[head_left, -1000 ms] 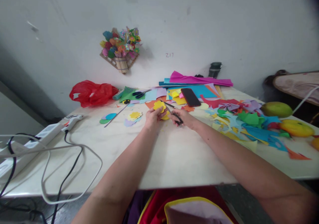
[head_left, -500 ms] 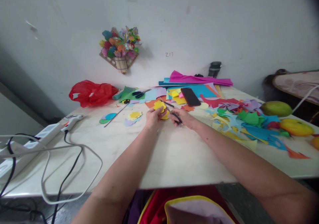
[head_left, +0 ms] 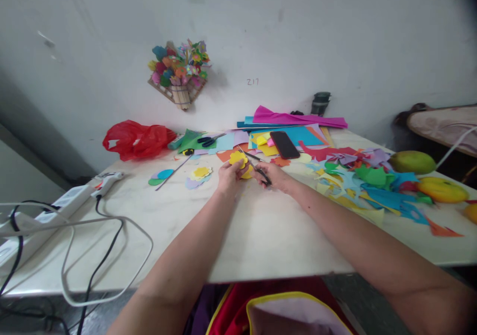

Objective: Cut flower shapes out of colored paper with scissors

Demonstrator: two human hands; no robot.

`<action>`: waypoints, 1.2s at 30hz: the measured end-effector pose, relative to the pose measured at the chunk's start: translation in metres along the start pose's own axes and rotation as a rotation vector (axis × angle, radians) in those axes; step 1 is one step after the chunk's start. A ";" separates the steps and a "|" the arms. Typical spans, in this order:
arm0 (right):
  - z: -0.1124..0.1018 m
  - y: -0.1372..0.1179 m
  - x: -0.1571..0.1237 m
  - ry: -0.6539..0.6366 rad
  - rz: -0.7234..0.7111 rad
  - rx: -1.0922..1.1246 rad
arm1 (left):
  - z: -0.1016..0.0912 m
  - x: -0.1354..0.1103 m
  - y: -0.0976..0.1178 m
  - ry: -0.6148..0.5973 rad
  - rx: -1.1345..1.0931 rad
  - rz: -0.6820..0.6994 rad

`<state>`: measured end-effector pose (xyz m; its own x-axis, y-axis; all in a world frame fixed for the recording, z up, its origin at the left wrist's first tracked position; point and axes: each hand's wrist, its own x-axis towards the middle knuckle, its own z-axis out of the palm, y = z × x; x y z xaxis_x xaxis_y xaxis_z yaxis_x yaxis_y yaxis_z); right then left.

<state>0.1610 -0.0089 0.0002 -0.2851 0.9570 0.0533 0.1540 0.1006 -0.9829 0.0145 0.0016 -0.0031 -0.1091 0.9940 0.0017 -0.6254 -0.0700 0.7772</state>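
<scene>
Beyond the right hand (head_left: 274, 176), dark phone (head_left: 284, 145); rightward, paper scraps (head_left: 374, 177), fruit (head_left: 442, 190).

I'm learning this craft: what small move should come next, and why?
Probably a snip along the edge of the scalloped yellow paper flower: the left hand pinches it, and the right hand holds black-handled metal scissors with blades beside it.

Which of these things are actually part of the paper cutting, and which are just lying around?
Part of it, it seems:
yellow paper flower, in the left hand
black-handled scissors, in the right hand
paper scraps, on the right

Apparently just lying about:
phone
red plastic bag
power strip
green fruit
</scene>
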 end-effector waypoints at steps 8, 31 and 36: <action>-0.006 0.003 0.001 -0.058 0.001 0.028 | -0.004 0.003 0.003 -0.022 0.022 -0.033; -0.029 -0.002 -0.002 -0.241 0.003 -0.109 | -0.013 0.006 0.008 -0.207 0.177 -0.107; -0.029 -0.001 -0.002 -0.239 0.014 -0.114 | -0.012 0.004 0.008 -0.215 0.178 -0.105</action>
<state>0.1888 -0.0027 0.0063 -0.4951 0.8687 -0.0164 0.2616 0.1310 -0.9562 -0.0005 0.0043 -0.0040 0.1277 0.9912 0.0338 -0.4770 0.0315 0.8784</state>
